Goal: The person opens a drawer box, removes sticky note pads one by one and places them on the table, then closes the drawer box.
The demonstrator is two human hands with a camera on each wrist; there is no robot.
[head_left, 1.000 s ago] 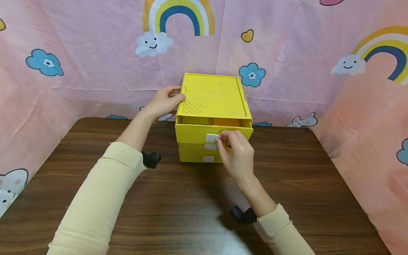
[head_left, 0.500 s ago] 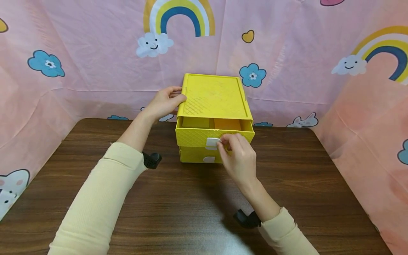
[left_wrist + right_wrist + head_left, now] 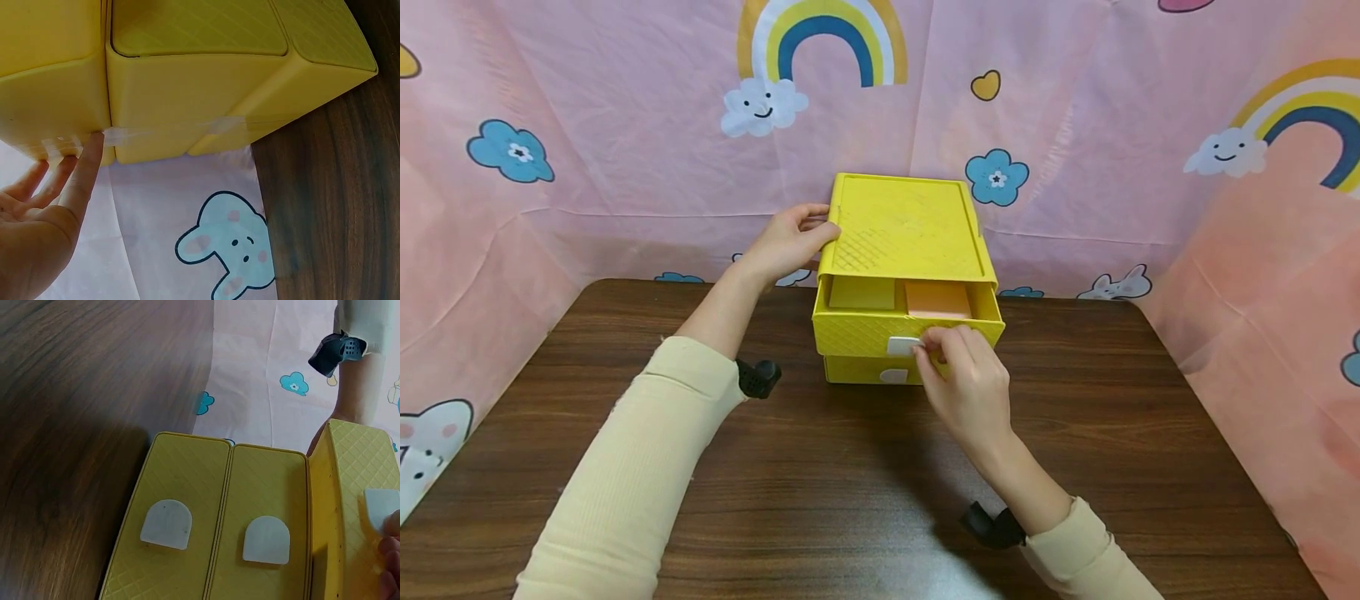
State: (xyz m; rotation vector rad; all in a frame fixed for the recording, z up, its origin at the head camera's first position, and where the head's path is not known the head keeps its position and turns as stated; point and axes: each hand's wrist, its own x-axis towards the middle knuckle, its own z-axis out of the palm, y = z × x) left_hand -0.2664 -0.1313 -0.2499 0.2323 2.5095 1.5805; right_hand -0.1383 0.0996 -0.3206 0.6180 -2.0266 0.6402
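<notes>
A yellow drawer box [image 3: 910, 225] with three stacked drawers stands at the back of the table. Its top drawer [image 3: 850, 333] is pulled partly out. My right hand [image 3: 967, 383] pinches the white tab handle [image 3: 904, 345] of that drawer; the right wrist view shows only the edge of the fingers [image 3: 392, 547] on it. Inside lie a yellow-green block-like item [image 3: 862, 293] on the left and an orange-pink one [image 3: 937, 300] on the right. My left hand [image 3: 784, 242] steadies the box's left side, its extended fingers [image 3: 84, 172] touching the wall and thumb at the top edge.
Both lower drawers, with white tabs [image 3: 166, 524], are closed. Dark wooden table [image 3: 820, 500] surface stretches in front and to both sides. A pink patterned cloth [image 3: 647, 125] hangs right behind the box. Clear tape [image 3: 212, 126] runs along the box's side.
My right hand has drawn the top drawer further out toward me, exposing more of the two items inside. The left hand has stayed on the box's side.
</notes>
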